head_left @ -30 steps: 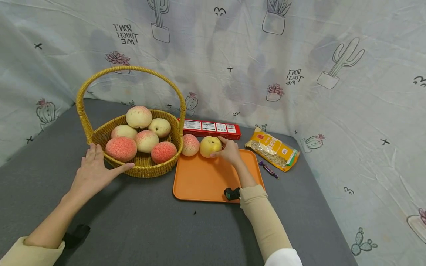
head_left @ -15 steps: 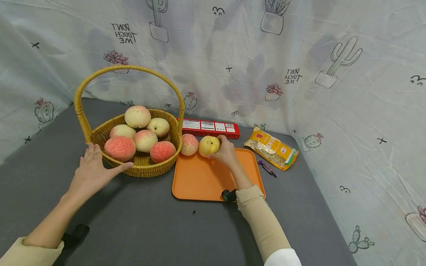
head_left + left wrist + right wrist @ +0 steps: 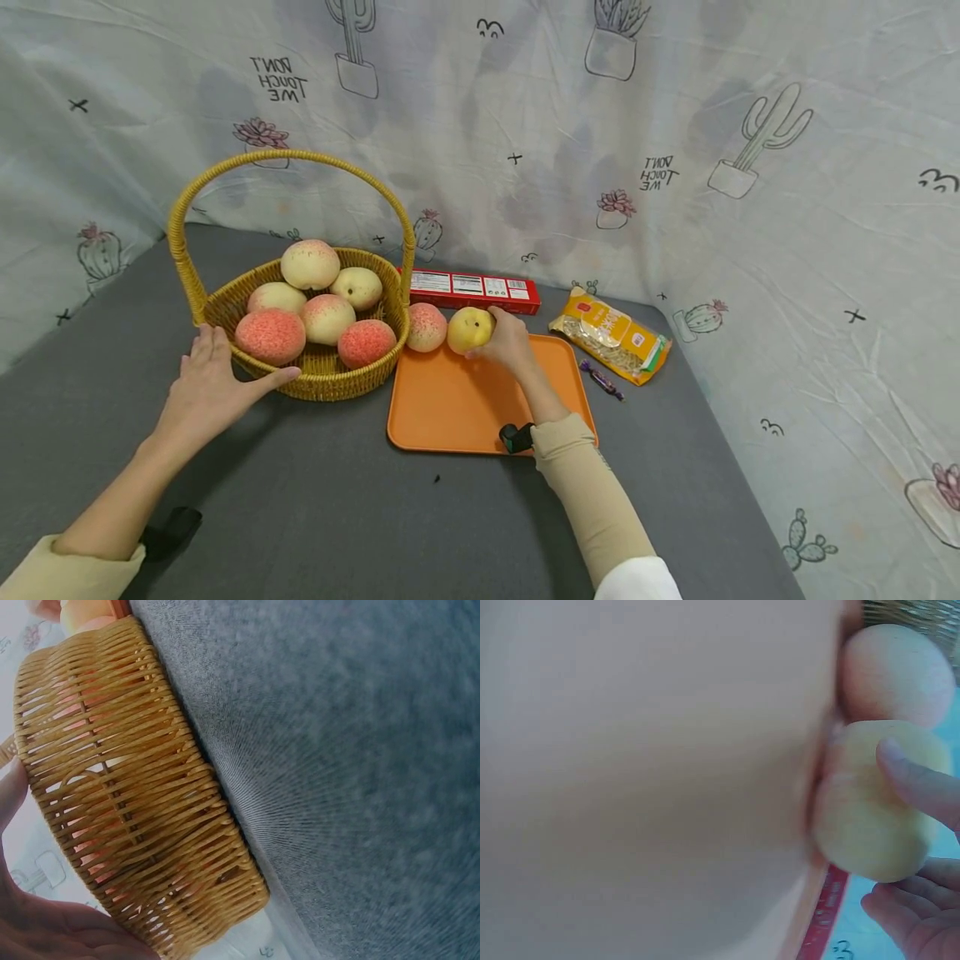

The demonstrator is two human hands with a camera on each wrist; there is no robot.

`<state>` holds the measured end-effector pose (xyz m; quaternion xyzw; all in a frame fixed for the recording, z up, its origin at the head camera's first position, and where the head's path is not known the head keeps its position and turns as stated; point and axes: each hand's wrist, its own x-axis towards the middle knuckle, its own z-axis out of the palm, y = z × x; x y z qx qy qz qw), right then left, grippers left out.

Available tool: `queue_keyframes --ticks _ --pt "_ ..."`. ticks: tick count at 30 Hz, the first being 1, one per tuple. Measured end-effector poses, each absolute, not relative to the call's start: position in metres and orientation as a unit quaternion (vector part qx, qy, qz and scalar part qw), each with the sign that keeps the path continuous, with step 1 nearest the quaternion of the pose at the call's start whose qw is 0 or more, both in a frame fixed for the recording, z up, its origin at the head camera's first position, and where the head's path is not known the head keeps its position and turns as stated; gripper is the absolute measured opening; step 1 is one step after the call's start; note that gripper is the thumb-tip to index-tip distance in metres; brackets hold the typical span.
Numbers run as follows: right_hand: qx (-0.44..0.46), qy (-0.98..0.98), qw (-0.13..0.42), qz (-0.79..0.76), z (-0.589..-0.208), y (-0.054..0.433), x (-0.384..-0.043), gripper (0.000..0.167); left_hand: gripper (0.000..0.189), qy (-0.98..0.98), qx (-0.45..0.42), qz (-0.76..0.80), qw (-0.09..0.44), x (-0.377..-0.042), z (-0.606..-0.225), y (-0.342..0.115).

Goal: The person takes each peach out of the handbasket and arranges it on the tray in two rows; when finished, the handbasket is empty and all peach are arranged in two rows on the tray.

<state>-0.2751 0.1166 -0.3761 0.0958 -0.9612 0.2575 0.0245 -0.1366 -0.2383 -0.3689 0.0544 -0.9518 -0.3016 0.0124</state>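
My right hand (image 3: 507,340) grips a yellow peach (image 3: 468,331) at the back of the orange tray (image 3: 450,408), thumb on the near side and fingers behind. In the right wrist view the thumb presses on the yellow peach (image 3: 877,817). Touching its left side is a pink-speckled peach (image 3: 427,327), close against the wicker basket. My left hand (image 3: 201,392) rests on the front left of that basket (image 3: 330,386), fingers extended along the rim and thumb spread to the right. Several pink and cream peaches (image 3: 271,337) lie in the basket. The left wrist view shows its woven side (image 3: 135,787).
Behind the tray lies a long red box (image 3: 476,290). To the right are a yellow packet (image 3: 613,335) and a purple-wrapped candy (image 3: 602,381) on the grey table (image 3: 360,517). A tall handle (image 3: 300,155) arches over the basket. A printed curtain hangs behind.
The fingers of my right hand have moved further round the yellow peach, which has stayed on the tray. My left hand and the basket have kept their places; the head view has shifted slightly.
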Motion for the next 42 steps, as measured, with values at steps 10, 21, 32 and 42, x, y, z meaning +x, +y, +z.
queue_keyframes --ticks 10,21,32,42 --pt "0.158 -0.936 0.055 0.310 -0.335 0.092 -0.260 0.077 0.124 -0.952 0.057 -0.301 0.012 -0.137 -0.369 -0.239" --pt "0.292 -0.918 -0.010 0.268 -0.313 0.032 -0.240 0.070 0.124 -0.951 0.054 -0.304 0.013 -0.136 -0.370 -0.238" --pt "0.306 -0.940 -0.102 0.108 -0.336 -0.021 -0.248 0.071 0.124 -0.951 0.055 -0.305 0.013 -0.135 -0.371 -0.239" --pt "0.312 -0.943 -0.083 0.086 -0.338 -0.028 -0.251 0.041 0.124 -0.951 0.053 -0.305 0.021 -0.134 -0.370 -0.238"
